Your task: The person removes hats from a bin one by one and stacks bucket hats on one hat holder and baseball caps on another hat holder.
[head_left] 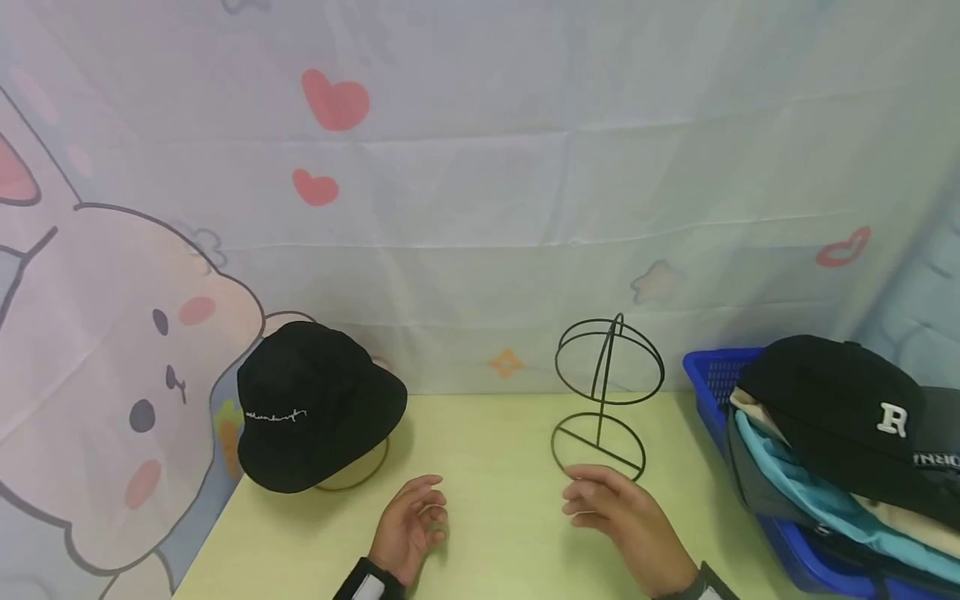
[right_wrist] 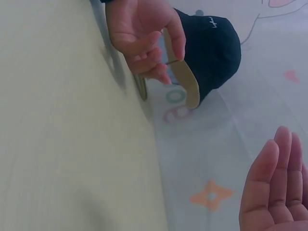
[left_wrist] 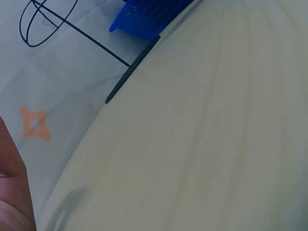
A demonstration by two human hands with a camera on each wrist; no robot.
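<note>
Now, step: one stand wears the bucket hat (head_left: 318, 404); hands idle between hats.
Basket (head_left: 708, 375): right of the right hand, caps (head_left: 840, 417) piled inside.
Stand (head_left: 603, 400): bare, just beyond the right hand (head_left: 622, 512).
Left hand (head_left: 408, 529): loose, empty.
Right hand: relaxed, empty.
Next, likely: reach right, lift a cap.

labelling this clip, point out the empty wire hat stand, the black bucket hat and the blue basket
empty wire hat stand (head_left: 597, 398), head view, on its upright rod
black bucket hat (head_left: 315, 392), head view, on its crown
blue basket (head_left: 712, 375), head view, on its rear wall
</note>
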